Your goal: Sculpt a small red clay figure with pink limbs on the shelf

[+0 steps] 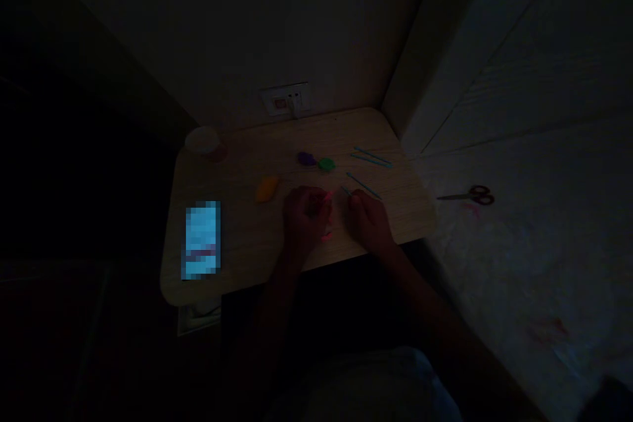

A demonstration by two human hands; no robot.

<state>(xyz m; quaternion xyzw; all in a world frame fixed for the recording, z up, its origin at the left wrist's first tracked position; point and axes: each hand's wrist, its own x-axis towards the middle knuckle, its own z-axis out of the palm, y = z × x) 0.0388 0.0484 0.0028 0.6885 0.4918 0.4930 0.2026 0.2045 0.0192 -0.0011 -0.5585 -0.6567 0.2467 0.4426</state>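
The room is dark, so fine detail is hard to make out. My left hand point(305, 214) is closed, its fingers pinching a small bright pink piece point(327, 196) that looks like modelling clay. Another bit of pink point(326, 236) shows just below those fingers. To its right, my right hand point(368, 217) is closed round a thin blue stick point(347, 191), whose tip points toward the pink piece without touching it. An orange lump point(268, 188) lies left of my left hand. Beyond both hands are a purple lump point(306, 159) and a green lump point(326, 164).
More thin blue sticks point(372, 158) lie at the table's point(237, 211) right side. A lit, blurred phone point(202, 241) rests at the left, with a pale cup point(202, 140) behind it. Scissors point(467, 195) lie on the pale surface at right. A wall socket point(285, 100) is behind.
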